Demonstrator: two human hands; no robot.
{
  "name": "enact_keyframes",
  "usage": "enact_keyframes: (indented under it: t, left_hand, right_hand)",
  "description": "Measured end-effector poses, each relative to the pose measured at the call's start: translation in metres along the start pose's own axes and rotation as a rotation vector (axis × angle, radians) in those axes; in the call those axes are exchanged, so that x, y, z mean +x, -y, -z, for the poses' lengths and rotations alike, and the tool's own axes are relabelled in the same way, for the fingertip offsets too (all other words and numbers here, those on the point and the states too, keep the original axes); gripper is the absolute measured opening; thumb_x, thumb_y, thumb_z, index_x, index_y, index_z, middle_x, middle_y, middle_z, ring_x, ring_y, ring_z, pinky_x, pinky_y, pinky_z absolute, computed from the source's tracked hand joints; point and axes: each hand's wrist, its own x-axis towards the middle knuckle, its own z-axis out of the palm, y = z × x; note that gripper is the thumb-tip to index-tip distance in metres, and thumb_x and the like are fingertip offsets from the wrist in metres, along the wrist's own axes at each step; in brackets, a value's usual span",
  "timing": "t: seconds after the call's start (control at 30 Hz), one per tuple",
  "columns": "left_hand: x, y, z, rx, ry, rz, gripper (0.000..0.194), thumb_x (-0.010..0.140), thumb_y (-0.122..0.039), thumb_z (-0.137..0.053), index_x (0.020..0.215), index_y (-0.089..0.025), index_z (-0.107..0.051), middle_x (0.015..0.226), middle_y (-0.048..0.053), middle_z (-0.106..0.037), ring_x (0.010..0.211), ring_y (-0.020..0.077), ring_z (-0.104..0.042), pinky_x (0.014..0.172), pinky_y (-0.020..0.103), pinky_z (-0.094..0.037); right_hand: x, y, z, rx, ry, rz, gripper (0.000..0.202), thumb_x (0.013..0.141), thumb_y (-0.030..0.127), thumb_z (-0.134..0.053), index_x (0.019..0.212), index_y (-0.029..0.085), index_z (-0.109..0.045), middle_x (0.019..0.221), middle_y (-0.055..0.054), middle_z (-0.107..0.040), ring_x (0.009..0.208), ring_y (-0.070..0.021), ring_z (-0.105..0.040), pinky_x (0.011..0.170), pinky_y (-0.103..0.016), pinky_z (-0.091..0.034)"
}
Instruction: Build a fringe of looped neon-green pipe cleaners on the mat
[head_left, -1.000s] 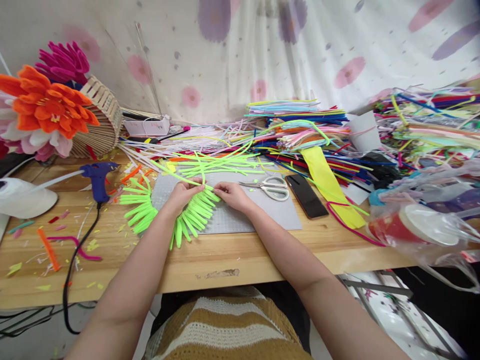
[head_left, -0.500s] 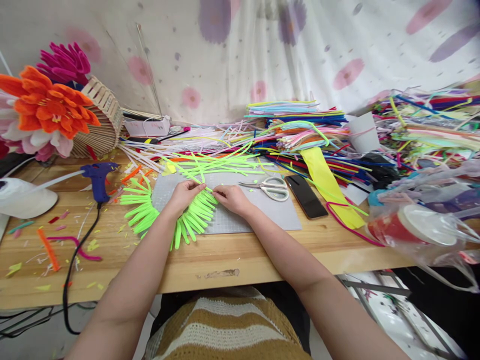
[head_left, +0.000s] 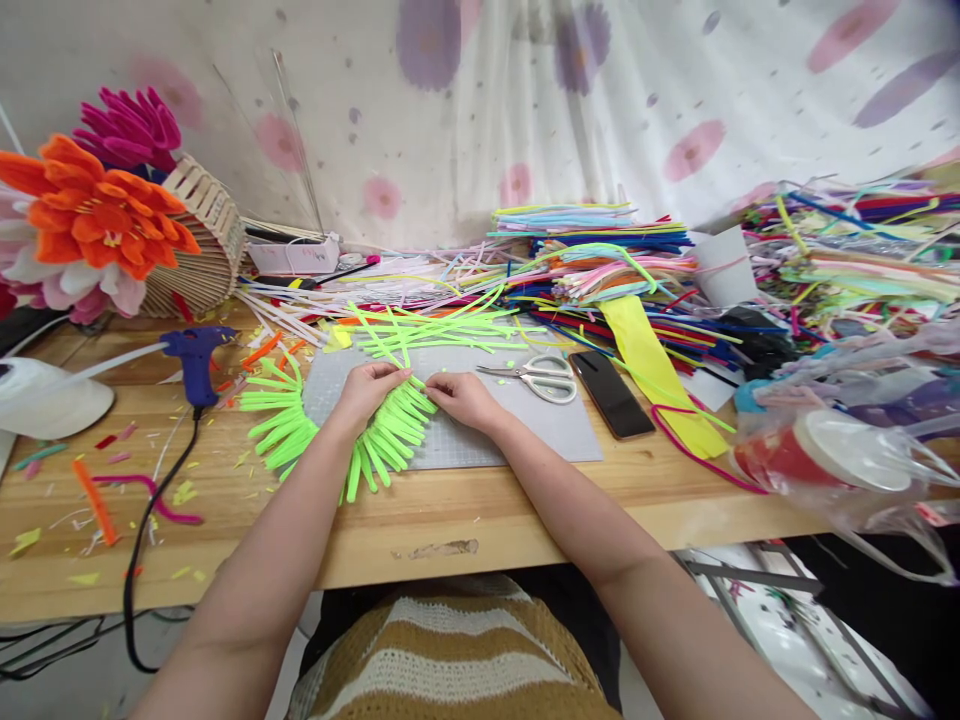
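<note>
A curved fringe of neon green pipe cleaners [head_left: 390, 430] lies over the grey cutting mat [head_left: 465, 440] and the table, its loops fanning outward. My left hand [head_left: 371, 392] pinches the fringe near its upper right end. Close beside it, my right hand [head_left: 463, 398] has its fingers pressed together on the green pipe cleaner tips at that same end. My left forearm covers the middle of the fringe. Loose green pipe cleaners [head_left: 450, 330] lie crossed just beyond my hands. Scissors [head_left: 540, 377] with pale handles rest to the right of my right hand.
A black phone [head_left: 613, 393] lies right of the mat, by a yellow strip [head_left: 664, 375]. Bundled pipe cleaners [head_left: 600, 230] are piled behind. On the left are a blue glue gun [head_left: 196, 360], its cord, scraps and a flower basket [head_left: 202, 240]. A bagged cup [head_left: 817, 455] stands right.
Both hands stay nearly in place at the end of the green fringe. The view has shifted very slightly; nothing else visibly differs.
</note>
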Motion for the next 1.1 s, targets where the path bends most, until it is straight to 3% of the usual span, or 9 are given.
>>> enact_keyframes:
  t: [0.17, 0.27, 0.33, 0.47, 0.57, 0.7, 0.83, 0.93, 1.1]
  left_hand:
    - [0.000, -0.002, 0.000, -0.030, -0.010, -0.035, 0.032, 0.045, -0.036, -0.077, 0.063, -0.013, -0.063, 0.055, -0.002, -0.060, 0.047, 0.0094, -0.050, 0.049, 0.022, -0.038]
    - [-0.003, -0.007, 0.000, -0.127, 0.056, -0.036, 0.049, 0.046, -0.034, -0.077, 0.088, -0.014, -0.061, 0.060, -0.001, -0.062, 0.052, 0.0119, -0.056, 0.053, 0.024, -0.043]
    - [-0.007, -0.011, -0.001, -0.173, 0.117, -0.029, 0.070, 0.047, -0.031, -0.077, 0.110, -0.016, -0.051, 0.063, -0.001, -0.064, 0.053, 0.0134, -0.059, 0.054, 0.025, -0.045]
    - [-0.010, -0.014, -0.001, -0.179, 0.191, -0.037, 0.090, 0.048, -0.026, -0.077, 0.127, -0.018, -0.034, 0.063, -0.002, -0.065, 0.053, 0.0142, -0.060, 0.057, 0.026, -0.046]
    - [-0.010, -0.014, 0.001, -0.198, 0.205, -0.049, 0.096, 0.048, -0.024, -0.077, 0.130, -0.019, -0.028, 0.065, -0.002, -0.065, 0.055, 0.0133, -0.060, 0.058, 0.026, -0.046]
    - [-0.007, -0.012, 0.002, -0.228, 0.201, -0.056, 0.101, 0.048, -0.023, -0.077, 0.133, -0.021, -0.022, 0.069, -0.003, -0.065, 0.055, 0.0108, -0.059, 0.058, 0.023, -0.045]
    - [-0.006, -0.009, 0.001, -0.261, 0.184, -0.087, 0.097, 0.050, -0.023, -0.076, 0.131, -0.020, -0.023, 0.067, -0.003, -0.064, 0.061, 0.0112, -0.060, 0.065, 0.025, -0.045]
    - [-0.004, -0.007, 0.001, -0.263, 0.193, -0.113, 0.093, 0.048, -0.020, -0.076, 0.128, -0.020, -0.028, 0.071, -0.003, -0.064, 0.067, 0.0119, -0.061, 0.071, 0.026, -0.045]
    - [-0.002, -0.006, 0.003, -0.223, 0.154, -0.138, 0.087, 0.046, -0.018, -0.077, 0.121, -0.022, -0.034, 0.075, -0.004, -0.059, 0.064, 0.0099, -0.060, 0.071, 0.028, -0.047]
  right_hand:
    - [0.001, 0.000, 0.003, 0.180, 0.047, -0.027, 0.025, 0.079, 0.033, -0.047, 0.080, 0.014, -0.063, 0.065, 0.001, -0.058, 0.059, -0.0074, -0.046, 0.058, -0.019, -0.035]
    - [0.006, 0.004, 0.009, 0.457, 0.108, -0.124, 0.029, 0.079, 0.035, -0.046, 0.094, 0.014, -0.060, 0.078, -0.001, -0.061, 0.064, -0.0083, -0.050, 0.059, -0.019, -0.040]
    - [0.012, 0.007, 0.011, 0.606, 0.110, -0.175, 0.031, 0.078, 0.029, -0.044, 0.104, 0.016, -0.057, 0.095, -0.004, -0.061, 0.074, -0.0094, -0.053, 0.062, -0.019, -0.042]
    - [0.027, 0.015, 0.009, 0.716, 0.168, -0.081, 0.041, 0.074, 0.016, -0.041, 0.113, 0.019, -0.053, 0.107, -0.004, -0.058, 0.087, -0.0109, -0.053, 0.073, -0.021, -0.043]
    - [0.038, 0.021, 0.010, 0.566, 0.208, 0.040, 0.042, 0.073, 0.011, -0.040, 0.111, 0.018, -0.054, 0.102, -0.003, -0.059, 0.091, -0.0124, -0.052, 0.083, -0.026, -0.041]
    - [0.043, 0.034, 0.023, 0.053, 0.106, 0.256, 0.024, 0.072, 0.011, -0.045, 0.088, 0.013, -0.062, 0.105, -0.008, -0.053, 0.106, -0.0175, -0.044, 0.096, -0.034, -0.031]
    - [0.041, 0.046, 0.040, -0.376, 0.023, 0.452, 0.018, 0.075, 0.011, -0.045, 0.082, 0.014, -0.062, 0.111, -0.011, -0.047, 0.113, -0.0209, -0.035, 0.099, -0.038, -0.025]
    - [0.040, 0.047, 0.045, -0.518, -0.010, 0.491, 0.016, 0.077, 0.014, -0.047, 0.082, 0.016, -0.062, 0.112, -0.011, -0.046, 0.113, -0.0226, -0.032, 0.097, -0.039, -0.025]
    - [0.040, 0.040, 0.043, -0.591, -0.046, 0.426, 0.013, 0.078, 0.021, -0.052, 0.081, 0.016, -0.063, 0.106, -0.010, -0.050, 0.104, -0.0228, -0.036, 0.090, -0.037, -0.028]
